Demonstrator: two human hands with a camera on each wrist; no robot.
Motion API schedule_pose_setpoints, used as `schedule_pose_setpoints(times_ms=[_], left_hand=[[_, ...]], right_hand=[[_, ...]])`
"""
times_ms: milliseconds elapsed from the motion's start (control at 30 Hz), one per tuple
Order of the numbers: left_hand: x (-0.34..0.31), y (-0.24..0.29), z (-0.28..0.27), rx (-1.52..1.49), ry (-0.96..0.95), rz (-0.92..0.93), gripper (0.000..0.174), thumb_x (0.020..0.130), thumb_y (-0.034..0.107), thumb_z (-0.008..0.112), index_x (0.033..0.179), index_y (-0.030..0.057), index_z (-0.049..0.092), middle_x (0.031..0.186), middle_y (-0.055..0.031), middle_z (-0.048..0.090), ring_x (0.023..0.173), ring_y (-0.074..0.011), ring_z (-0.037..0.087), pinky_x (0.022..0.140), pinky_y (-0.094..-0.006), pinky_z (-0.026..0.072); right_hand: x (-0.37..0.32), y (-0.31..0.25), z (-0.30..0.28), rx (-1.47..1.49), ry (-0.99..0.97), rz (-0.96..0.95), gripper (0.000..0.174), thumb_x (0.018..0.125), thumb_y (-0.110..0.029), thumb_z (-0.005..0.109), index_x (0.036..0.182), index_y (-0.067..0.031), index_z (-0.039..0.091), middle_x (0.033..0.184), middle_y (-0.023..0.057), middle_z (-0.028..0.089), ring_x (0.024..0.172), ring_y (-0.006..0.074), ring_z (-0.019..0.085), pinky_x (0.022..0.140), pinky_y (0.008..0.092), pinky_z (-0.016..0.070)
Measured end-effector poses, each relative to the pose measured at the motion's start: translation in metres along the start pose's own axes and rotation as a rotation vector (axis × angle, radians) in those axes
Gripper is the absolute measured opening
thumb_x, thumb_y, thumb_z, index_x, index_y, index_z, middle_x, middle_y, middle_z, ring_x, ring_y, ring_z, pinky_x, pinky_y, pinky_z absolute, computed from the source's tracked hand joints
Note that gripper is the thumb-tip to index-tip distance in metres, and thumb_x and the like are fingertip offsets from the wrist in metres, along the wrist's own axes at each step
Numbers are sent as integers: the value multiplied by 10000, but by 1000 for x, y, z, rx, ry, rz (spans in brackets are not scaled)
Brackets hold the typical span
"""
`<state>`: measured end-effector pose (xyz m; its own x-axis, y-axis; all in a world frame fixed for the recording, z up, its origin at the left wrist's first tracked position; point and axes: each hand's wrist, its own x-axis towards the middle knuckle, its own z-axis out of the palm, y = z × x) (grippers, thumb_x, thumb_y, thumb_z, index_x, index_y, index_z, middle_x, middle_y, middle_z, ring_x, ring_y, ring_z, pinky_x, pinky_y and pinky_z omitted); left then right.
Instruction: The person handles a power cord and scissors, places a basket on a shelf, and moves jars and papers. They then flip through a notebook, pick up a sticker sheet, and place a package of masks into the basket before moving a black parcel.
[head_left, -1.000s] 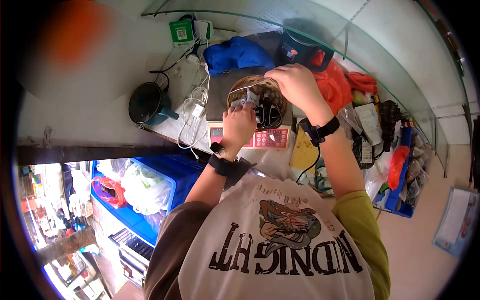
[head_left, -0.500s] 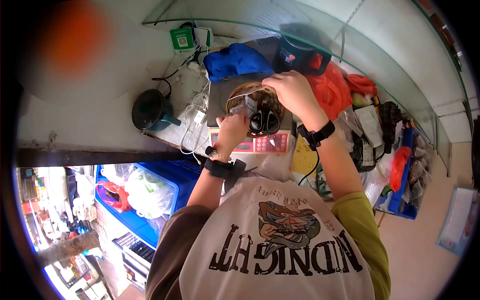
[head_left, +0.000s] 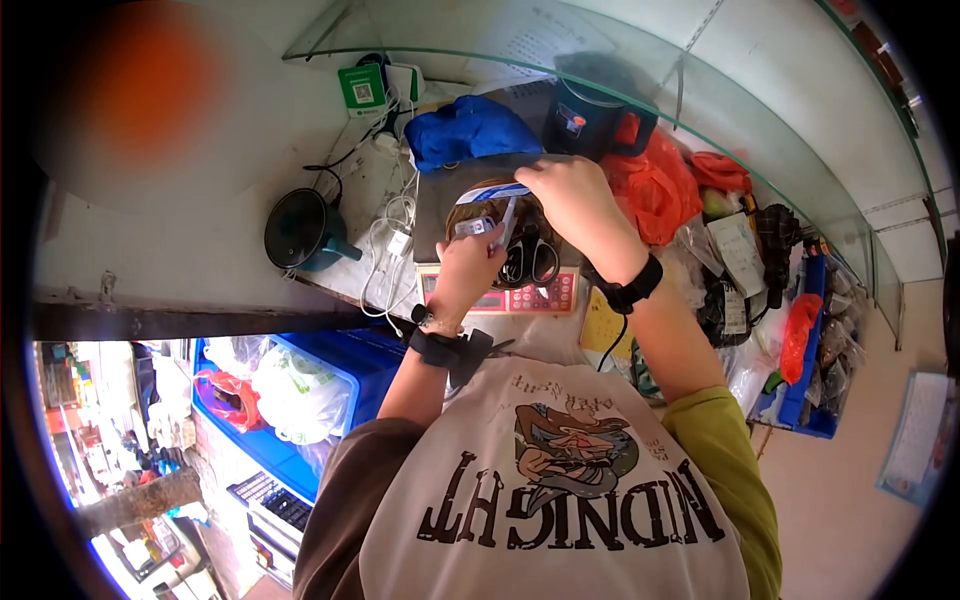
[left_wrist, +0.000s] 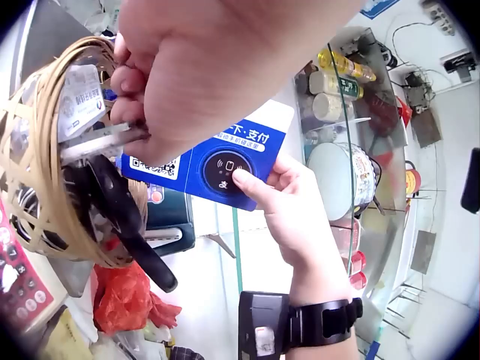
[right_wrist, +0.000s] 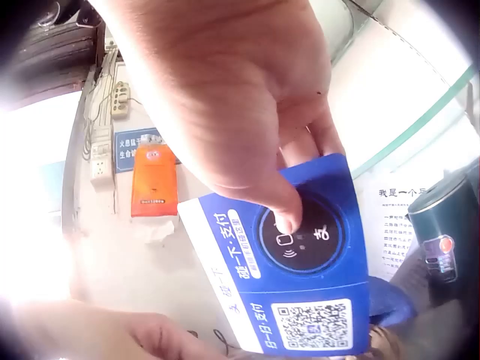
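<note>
My right hand (head_left: 580, 205) pinches a blue-and-white payment card with a QR code (right_wrist: 319, 296) between thumb and fingers, over the far rim of a woven basket (left_wrist: 49, 97). In the left wrist view the card lies partly behind my left hand (left_wrist: 161, 82). My left hand (head_left: 468, 268) is at the basket's near left, its curled fingers pinching a thin whitish flat piece (left_wrist: 101, 142). Its exact kind I cannot tell. Inside the basket are black-handled scissors (head_left: 532, 262) and a small white item with printed text (left_wrist: 81, 101).
The basket sits on a scale with a red-bordered keypad (head_left: 545, 291). Behind are a blue cloth bundle (head_left: 470, 135) and a dark teal jug (head_left: 580, 118). Red plastic bags (head_left: 655, 190) lie right; a lidded pot (head_left: 300, 230) and white cables (head_left: 395, 215) left. A glass shelf edge (head_left: 480, 55) curves above.
My right hand has tilted the card so its blue printed face shows. My left hand has drawn back slightly from inside the basket, with a thin pale piece now standing up at its fingers.
</note>
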<state>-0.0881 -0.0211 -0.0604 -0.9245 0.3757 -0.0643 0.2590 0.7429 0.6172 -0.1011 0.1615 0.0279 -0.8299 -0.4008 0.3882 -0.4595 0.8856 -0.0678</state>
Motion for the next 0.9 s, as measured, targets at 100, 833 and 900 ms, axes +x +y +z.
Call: schedule_pose_setpoints(times_ms=[100, 833, 900], left_hand=[[0, 0, 5, 46, 43, 44, 356, 809, 196, 579, 1158, 193, 650, 688, -79, 624, 681, -267, 590, 837, -433, 365], [-19, -10, -4, -178, 356, 271, 164, 761, 52, 671, 920, 39, 631, 876, -106, 607, 791, -286, 566, 731, -382, 456], [-20, -12, -4, -163, 340, 302, 184, 764, 60, 671, 944, 43, 636, 918, -109, 602, 844, -287, 562, 761, -380, 453]], right_hand=[[1, -3, -2, -67, 6, -12, 97, 725, -89, 565, 789, -117, 632, 728, 38, 619, 714, 240, 634, 665, 355, 475], [-3, 14, 72, 211, 120, -6, 228, 737, -27, 557, 948, -78, 627, 896, 100, 623, 898, 264, 578, 779, 385, 446], [2, 20, 75, 266, 212, 47, 290, 733, -13, 564, 1011, -74, 619, 991, 112, 597, 962, 286, 534, 821, 411, 421]])
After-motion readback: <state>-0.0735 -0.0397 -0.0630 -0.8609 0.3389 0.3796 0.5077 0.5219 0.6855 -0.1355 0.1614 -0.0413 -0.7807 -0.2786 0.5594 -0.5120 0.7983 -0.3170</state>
